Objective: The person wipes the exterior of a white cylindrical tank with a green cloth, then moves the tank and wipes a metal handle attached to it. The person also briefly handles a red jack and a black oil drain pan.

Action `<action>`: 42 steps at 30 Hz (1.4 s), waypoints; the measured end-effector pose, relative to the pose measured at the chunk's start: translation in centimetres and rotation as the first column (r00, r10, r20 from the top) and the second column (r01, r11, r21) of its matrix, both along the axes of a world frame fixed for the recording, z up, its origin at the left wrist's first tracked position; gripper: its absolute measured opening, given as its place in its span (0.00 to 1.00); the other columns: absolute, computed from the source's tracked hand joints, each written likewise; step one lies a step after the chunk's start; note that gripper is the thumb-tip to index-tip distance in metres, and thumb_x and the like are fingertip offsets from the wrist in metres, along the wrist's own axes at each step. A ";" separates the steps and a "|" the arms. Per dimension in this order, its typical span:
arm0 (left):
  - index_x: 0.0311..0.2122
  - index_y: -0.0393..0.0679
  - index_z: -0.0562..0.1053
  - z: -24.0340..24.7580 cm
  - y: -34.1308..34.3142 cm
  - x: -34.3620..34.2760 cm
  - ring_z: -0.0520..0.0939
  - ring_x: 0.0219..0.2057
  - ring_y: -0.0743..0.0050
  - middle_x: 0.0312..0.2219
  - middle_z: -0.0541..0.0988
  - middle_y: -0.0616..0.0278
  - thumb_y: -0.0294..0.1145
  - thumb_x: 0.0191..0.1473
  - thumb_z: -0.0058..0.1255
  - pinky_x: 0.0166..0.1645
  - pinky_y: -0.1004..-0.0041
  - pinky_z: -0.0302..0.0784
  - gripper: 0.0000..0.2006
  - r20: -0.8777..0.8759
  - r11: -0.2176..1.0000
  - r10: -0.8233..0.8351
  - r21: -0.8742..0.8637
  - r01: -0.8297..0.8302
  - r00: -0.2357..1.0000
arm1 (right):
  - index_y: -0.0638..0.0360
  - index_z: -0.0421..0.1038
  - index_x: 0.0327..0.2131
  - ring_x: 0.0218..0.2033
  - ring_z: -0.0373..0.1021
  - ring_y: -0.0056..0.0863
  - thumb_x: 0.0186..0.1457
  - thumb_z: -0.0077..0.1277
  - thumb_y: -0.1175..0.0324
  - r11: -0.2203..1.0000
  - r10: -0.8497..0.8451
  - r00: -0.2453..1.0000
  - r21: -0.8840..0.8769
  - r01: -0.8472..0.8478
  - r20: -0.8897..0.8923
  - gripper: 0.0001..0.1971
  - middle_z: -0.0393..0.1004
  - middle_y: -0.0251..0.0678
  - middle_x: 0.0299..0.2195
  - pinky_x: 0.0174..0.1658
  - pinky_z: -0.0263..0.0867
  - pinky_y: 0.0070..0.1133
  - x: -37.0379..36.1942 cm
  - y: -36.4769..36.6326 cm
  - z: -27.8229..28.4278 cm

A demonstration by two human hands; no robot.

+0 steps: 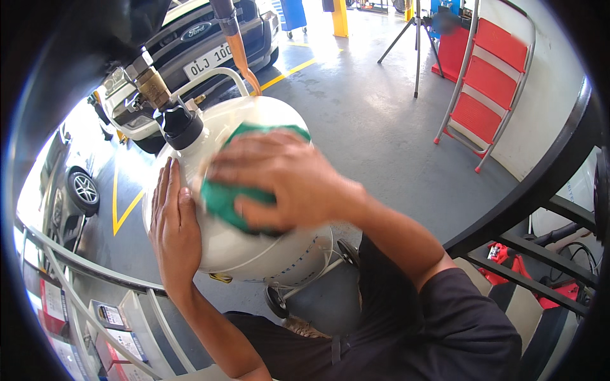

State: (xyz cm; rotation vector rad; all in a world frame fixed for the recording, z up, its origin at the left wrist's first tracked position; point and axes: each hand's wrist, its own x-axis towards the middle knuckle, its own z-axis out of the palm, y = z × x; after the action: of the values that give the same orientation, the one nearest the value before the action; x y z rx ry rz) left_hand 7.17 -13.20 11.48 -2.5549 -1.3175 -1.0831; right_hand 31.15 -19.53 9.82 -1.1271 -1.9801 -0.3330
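Green cloth (222,202) on white tank (257,257), valve stack (175,120) crowding the top

Closest in: left hand (175,228) flat on the tank's near-left shoulder, fingers straight, grip released, nothing in it. Right hand (286,181) grip has the cloth, palm over it, pressed on the tank top; motion blur, exact finger hold unclear. Cloth and hand cover the middle of the top. 2 small wheels (276,301) low by the tank base. Valve stack sits just past the left fingertips, tube handle (219,73) behind it.

Flanks: rail (95,270) and boxes (54,305) lower left; black frame (508,203) right, partly hiding red gear (508,267).

Further out: grey car (60,181) left, another vehicle (248,38) nose-on past the tank, step ladder (492,79) by the right wall, tripod (417,60), yellow post (340,19) at back.

Materials: cloth soft, creased. Tank glossy, domed, seam ring round the shoulder. Stack is brass fitting over black round collar. Wheels dark-rimmed. Floor (375,120) smooth grey, yellow lines. Ladder metal tube, flat red treads.
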 end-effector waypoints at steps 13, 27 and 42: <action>0.66 0.40 0.72 0.1 -0.1 -0.8 0.69 0.70 0.47 0.67 0.72 0.46 0.30 0.69 0.40 0.74 0.57 0.59 0.23 0.005 0.982 -0.186 0.026 0.185 0.983 | 0.57 0.65 0.67 0.69 0.62 0.49 0.67 0.45 0.41 0.996 -0.024 0.996 -0.089 0.032 0.085 0.36 0.69 0.48 0.64 0.72 0.55 0.45 -2.0 -1.2 0.5; 0.67 0.41 0.72 0.7 -1.2 -1.0 0.70 0.70 0.50 0.67 0.72 0.50 0.32 0.68 0.41 0.74 0.59 0.61 0.24 0.066 0.988 -0.150 -0.020 0.151 0.987 | 0.53 0.67 0.68 0.69 0.66 0.45 0.68 0.48 0.51 0.999 0.022 0.990 0.024 -0.026 0.136 0.30 0.73 0.44 0.65 0.71 0.58 0.45 -3.7 -2.2 0.4; 0.65 0.41 0.73 -0.2 -0.3 -0.7 0.71 0.69 0.50 0.66 0.73 0.50 0.32 0.67 0.42 0.73 0.59 0.62 0.24 0.113 0.980 -0.199 0.004 0.200 0.973 | 0.50 0.74 0.63 0.66 0.69 0.43 0.62 0.54 0.48 0.992 -0.087 0.991 0.105 0.076 0.102 0.29 0.74 0.40 0.64 0.69 0.62 0.40 -4.6 -2.9 -1.3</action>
State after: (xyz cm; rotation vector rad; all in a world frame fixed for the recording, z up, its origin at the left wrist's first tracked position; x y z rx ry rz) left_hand 6.51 -13.51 11.32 -2.7159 -1.1060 -1.2763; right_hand 26.52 -22.48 8.48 -1.1488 -1.9894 -0.5405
